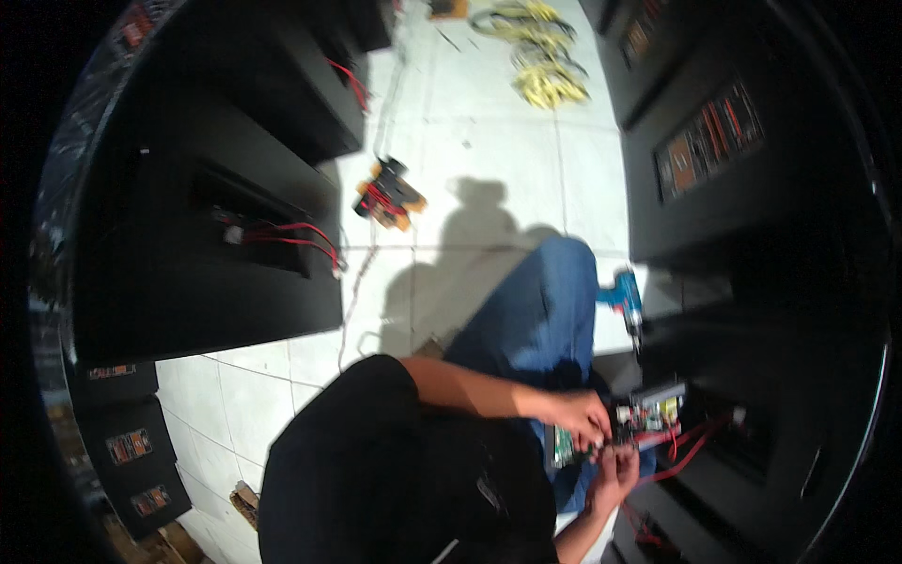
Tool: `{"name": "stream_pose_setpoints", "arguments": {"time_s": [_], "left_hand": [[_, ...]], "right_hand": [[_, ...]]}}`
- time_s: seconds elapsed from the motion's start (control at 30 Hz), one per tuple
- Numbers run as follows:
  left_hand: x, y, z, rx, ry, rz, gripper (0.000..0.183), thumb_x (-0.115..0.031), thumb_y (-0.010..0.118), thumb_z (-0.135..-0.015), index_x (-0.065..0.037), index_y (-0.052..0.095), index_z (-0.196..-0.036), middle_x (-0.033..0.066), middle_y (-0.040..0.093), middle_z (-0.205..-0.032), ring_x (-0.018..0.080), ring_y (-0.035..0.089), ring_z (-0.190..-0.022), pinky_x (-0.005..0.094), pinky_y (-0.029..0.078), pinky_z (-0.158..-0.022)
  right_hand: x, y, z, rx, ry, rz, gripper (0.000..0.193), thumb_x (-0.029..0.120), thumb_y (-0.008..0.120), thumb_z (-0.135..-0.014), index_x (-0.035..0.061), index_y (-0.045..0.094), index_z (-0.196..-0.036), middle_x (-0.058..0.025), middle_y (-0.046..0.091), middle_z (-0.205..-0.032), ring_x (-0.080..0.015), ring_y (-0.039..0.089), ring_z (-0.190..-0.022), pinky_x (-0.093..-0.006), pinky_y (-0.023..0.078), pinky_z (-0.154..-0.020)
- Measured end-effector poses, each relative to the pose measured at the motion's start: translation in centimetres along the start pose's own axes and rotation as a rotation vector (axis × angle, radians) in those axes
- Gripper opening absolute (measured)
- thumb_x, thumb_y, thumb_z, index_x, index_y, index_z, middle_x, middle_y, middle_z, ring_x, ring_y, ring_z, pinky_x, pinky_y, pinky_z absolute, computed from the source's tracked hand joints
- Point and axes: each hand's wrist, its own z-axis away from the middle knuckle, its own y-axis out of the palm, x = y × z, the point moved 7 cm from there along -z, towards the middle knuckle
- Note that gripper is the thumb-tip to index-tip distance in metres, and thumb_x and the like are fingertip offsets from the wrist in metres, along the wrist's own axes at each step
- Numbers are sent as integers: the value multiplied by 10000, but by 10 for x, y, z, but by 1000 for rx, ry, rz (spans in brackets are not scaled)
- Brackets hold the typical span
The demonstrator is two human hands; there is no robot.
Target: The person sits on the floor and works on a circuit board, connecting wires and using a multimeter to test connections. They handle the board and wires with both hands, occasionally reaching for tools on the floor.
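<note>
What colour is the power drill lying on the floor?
Blue, or teal, with a dark tip; the drill shows in the head view.

green circuit board (564, 444), red wires (691, 451), blue drill (622, 299)

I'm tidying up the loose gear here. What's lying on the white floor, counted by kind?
Blue drill: 1
Orange-and-black part with red wires: 1
Yellow cable bundles: 3, though they overlap, so roughly
Total: 5
</note>
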Motion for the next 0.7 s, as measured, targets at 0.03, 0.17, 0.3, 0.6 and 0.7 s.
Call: {"name": "stream_pose_setpoints", "arguments": {"time_s": [0.03,0.17,0.3,0.6,0.7], "left_hand": [[5,0,-1,10,-18,45,246,-81,607,-893,67,604,-1090,157,679,-910,220,688,-739,368,595,-662],[12,-2,-3,18,-173,151,251,-72,603,-901,39,595,-1125,143,670,-938,222,684,-801,372,585,-686],[8,-3,3,43,-143,137,284,-83,620,-899,35,593,-1156,104,656,-939,194,679,-797,351,588,-708],[21,9,4,31,-211,307,278,-75,651,-879,10,593,-1137,81,643,-925,159,648,-733,342,561,-681],[29,11,5,11,-239,400,245,-83,662,-871,-19,589,-1097,58,637,-895,137,627,-691,344,541,-668]], "right_hand": [[-2,-4,1,-2,-58,33,136,17,624,-876,28,490,-853,-57,560,-765,-151,532,-691,-280,455,-632],[-9,-12,-2,-53,-82,67,126,-43,613,-835,20,507,-865,-67,607,-797,-123,578,-706,-245,495,-643],[-4,-8,-7,-12,-74,128,135,-95,617,-772,11,542,-810,-73,642,-797,-120,607,-728,-240,500,-672],[-2,-14,2,37,-96,216,183,-98,670,-760,24,543,-813,-43,634,-805,-82,575,-741,-222,471,-712],[-3,-11,2,62,-74,181,164,-92,655,-780,17,544,-832,-31,624,-799,-73,569,-738,-214,467,-712]]}}
